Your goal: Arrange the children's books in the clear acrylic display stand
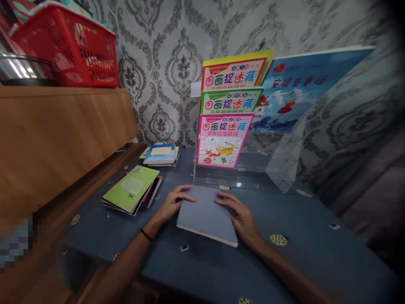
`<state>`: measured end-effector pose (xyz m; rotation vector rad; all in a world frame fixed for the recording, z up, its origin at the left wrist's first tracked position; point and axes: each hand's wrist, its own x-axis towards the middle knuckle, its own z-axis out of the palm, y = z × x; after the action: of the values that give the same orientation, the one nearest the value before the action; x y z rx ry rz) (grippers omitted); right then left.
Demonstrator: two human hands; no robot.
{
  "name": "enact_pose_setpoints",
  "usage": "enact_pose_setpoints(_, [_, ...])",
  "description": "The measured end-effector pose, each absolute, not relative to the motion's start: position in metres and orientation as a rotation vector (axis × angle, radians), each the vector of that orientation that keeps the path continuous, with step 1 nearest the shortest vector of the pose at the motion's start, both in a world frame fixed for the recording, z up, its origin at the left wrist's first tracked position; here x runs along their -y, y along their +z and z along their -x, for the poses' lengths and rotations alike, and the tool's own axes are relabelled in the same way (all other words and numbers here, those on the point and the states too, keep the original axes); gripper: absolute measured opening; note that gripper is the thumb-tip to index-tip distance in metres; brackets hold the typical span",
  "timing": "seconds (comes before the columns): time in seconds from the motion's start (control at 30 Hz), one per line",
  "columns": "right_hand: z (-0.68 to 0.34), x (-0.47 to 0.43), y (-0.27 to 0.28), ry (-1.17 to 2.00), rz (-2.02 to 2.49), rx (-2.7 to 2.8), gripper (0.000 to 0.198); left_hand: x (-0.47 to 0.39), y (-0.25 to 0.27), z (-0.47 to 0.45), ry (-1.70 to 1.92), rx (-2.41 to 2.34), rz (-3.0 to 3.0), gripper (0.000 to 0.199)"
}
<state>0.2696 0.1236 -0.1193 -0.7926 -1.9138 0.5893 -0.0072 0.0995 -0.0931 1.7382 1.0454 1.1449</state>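
Observation:
A book with a plain blue-grey cover [207, 215] is between my two hands, low over the dark blue tablecloth. My left hand [174, 202] grips its left edge, fingertips resting on the cover. Along the opposite edge, my right hand [238, 213] holds it too, with fingers lying over the top; both thumbs are hidden. Just beyond stands a clear acrylic rack [281, 164]. It carries a pink-bordered picture book [223, 141], a green one [230, 101] and a red one [234, 76] in tiers, and a large blue storybook [294, 90] at the right.
Left of my hands lies a pile topped by a green book [131, 190]. Behind it, against the wall, is a smaller pile with a blue book [160, 153]. A wooden cabinet [66, 139] at the left bears a red basket [68, 46] and a metal bowl [27, 67].

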Motion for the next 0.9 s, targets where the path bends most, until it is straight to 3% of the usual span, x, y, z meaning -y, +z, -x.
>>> enact_pose_setpoints(0.23, [-0.272, -0.132, -0.139, 0.527, 0.883, 2.139, 0.04, -0.105, -0.124, 0.008, 1.117, -1.31, -1.969, 0.032])
enact_pose_setpoints(0.43, [-0.265, -0.117, -0.128, 0.313, 0.929, 2.352, 0.037, -0.105, -0.133, 0.003, 1.027, -1.35, -2.163, 0.038])
enact_pose_setpoints(0.57, [-0.244, -0.105, -0.108, 0.373, 0.884, 2.491, 0.038, -0.105, -0.136, 0.0, 1.064, -1.383, -2.194, 0.033])
enact_pose_setpoints(0.9, [-0.207, -0.134, -0.09, 0.403, 1.073, 2.593, 0.051, -0.11, -0.157, 0.002, 1.012, -1.518, -2.264, 0.052])
